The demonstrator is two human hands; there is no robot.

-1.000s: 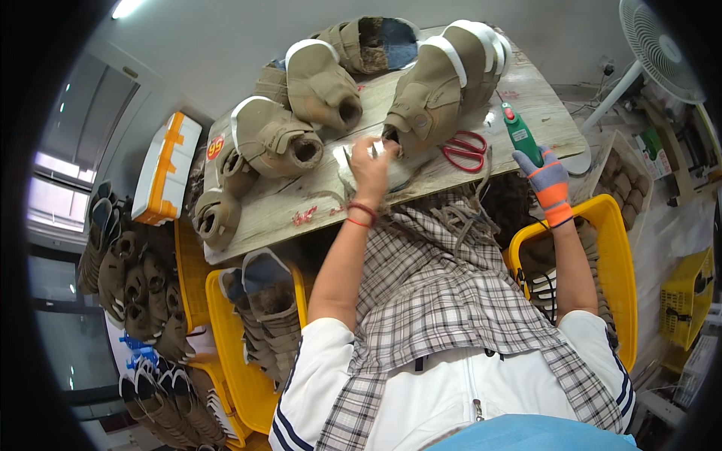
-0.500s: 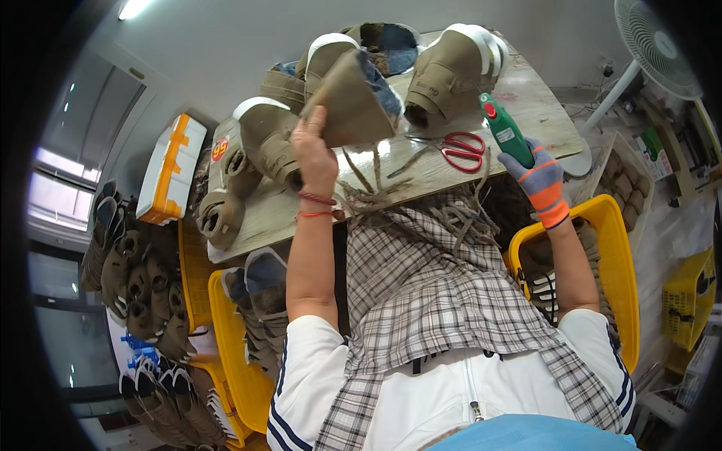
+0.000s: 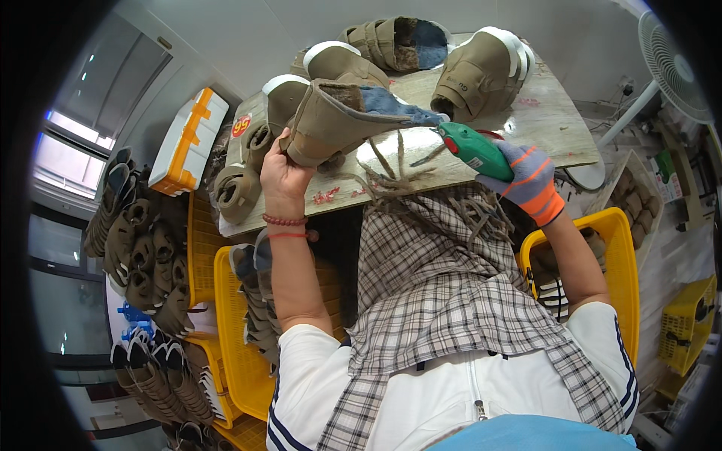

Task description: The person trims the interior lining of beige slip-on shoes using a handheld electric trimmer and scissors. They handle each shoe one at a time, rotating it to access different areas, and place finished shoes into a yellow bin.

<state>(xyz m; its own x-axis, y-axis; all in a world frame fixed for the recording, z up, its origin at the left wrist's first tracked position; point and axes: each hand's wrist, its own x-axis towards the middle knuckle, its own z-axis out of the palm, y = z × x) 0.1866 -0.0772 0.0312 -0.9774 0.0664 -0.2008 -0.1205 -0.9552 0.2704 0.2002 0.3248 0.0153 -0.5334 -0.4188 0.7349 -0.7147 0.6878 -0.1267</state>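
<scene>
My bare left hand (image 3: 286, 174) grips a tan shoe upper (image 3: 331, 124) by its heel end, tilted over the table. Brown fuzzy lining and a blue lining piece show inside it. My right hand (image 3: 530, 180), in a grey and orange glove, is wrapped round a green electric cutter (image 3: 477, 152) with a red switch. The cutter's tip meets or nearly meets the blue end of the upper; exact contact is unclear. Behind the cutter, red-handled scissors lie mostly hidden. Fuzzy trimmed strips (image 3: 391, 182) lie at the table's near edge, and more strips (image 3: 481, 218) rest on my checked apron.
Several tan uppers with white toes, one (image 3: 481, 75) at the back right, stand on the table (image 3: 560, 124). Yellow baskets (image 3: 628, 263) holding shoe parts flank me. A white and orange box (image 3: 188, 143) stands left; a fan (image 3: 669, 60) is at far right.
The upper has turned so its opening shows, and my left hand has moved down and left with it. My right hand has brought the cutter left and down to the upper's edge.
</scene>
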